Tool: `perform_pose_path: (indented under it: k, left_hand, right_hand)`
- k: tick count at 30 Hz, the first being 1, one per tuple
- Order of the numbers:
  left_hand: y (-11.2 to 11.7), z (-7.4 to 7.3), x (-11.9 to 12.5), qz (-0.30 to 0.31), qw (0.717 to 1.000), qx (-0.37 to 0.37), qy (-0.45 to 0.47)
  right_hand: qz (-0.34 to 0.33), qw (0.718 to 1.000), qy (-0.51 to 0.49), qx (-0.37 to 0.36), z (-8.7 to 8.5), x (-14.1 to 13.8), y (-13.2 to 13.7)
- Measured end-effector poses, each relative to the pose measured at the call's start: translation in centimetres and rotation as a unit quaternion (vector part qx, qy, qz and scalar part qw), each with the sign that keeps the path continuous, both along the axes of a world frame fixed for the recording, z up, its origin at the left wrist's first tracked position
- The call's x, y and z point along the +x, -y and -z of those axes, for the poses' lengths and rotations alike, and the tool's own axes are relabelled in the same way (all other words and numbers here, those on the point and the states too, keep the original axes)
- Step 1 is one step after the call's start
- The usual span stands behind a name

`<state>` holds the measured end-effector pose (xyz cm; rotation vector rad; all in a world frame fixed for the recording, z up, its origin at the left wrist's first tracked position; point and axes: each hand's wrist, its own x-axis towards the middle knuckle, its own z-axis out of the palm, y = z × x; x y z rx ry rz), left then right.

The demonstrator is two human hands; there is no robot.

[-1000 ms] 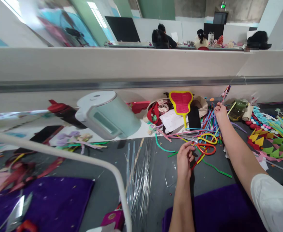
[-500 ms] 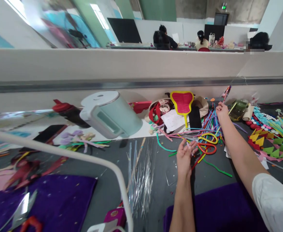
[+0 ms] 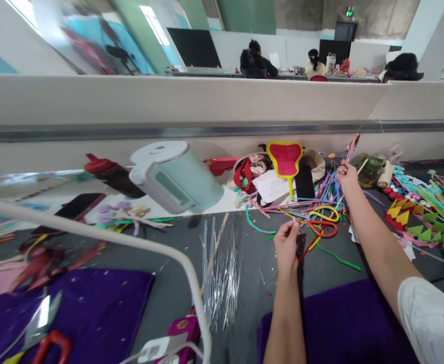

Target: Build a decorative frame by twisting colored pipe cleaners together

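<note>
My left hand (image 3: 286, 241) hovers over the grey table beside a heap of coloured pipe cleaners (image 3: 322, 202), its fingertips pinched on something too small to name. Red and yellow loops (image 3: 322, 222) lie just right of it. My right hand (image 3: 346, 174) reaches farther back, fingers closed around a thin multicoloured stick (image 3: 351, 145) that points up towards the partition. A yellow-edged red paddle (image 3: 284, 161) lies behind the heap.
A bundle of silver wires (image 3: 222, 268) lies left of my left arm. A pale green jug (image 3: 176, 177) and a red-capped bottle (image 3: 110, 174) lie at the back left. Purple cloths (image 3: 93, 308) cover the front. Felt triangles (image 3: 415, 222) and a glass jar (image 3: 369, 169) sit right. People sit beyond the partition.
My left hand opened briefly, then pinched its fingertips together and rose slightly. My right hand stays gripping the stick near the partition. The view shifted a little.
</note>
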<state>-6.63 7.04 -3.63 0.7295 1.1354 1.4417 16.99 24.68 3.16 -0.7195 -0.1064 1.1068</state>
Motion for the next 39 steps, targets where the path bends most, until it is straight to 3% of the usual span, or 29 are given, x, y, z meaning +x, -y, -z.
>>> perform_pose_path:
  k: [3,7,12,15,17,23,28,31,36,39]
  left_hand:
    - [0.0,0.0,0.3,0.007,1.0,0.015,-0.005]
    - [0.0,-0.3,0.5,0.02,0.999,0.021,0.022]
    - [-0.3,-0.5,0.1,0.002,0.996,0.051,0.069]
    - [-0.5,-0.6,-0.2,-0.024,0.991,0.078,0.104]
    - [-0.5,-0.7,-0.1,-0.005,0.988,0.09,0.125]
    - [0.9,-1.8,2.2,0.16,0.973,0.072,0.148]
    - [2.0,-2.6,3.0,0.179,0.962,0.123,0.167]
    - [2.0,-2.7,2.3,0.229,0.948,0.094,0.201]
    - [2.0,-3.0,2.0,0.25,0.94,0.048,0.227]
    - [2.2,-3.5,2.2,0.27,0.941,0.037,0.202]
  right_hand:
    - [-0.029,0.999,0.009,0.011,-0.6,-1.6,3.1]
    - [-0.095,0.993,0.062,0.04,0.0,-4.2,9.6]
    - [-0.148,0.95,0.271,0.054,2.7,-6.6,18.8]
    - [-0.157,0.923,0.35,0.029,3.8,-7.0,22.4]
    - [-0.162,0.908,0.387,0.012,4.2,-7.1,23.8]
    - [-0.165,0.862,0.479,-0.001,5.6,-7.4,26.1]
    - [-0.2,0.839,0.505,-0.001,6.6,-8.1,27.2]
    - [-0.23,0.835,0.5,0.026,5.9,-7.8,27.3]
    - [-0.137,0.865,0.482,0.035,3.8,-6.6,25.6]
    - [-0.174,0.852,0.492,0.043,3.1,-6.3,24.5]
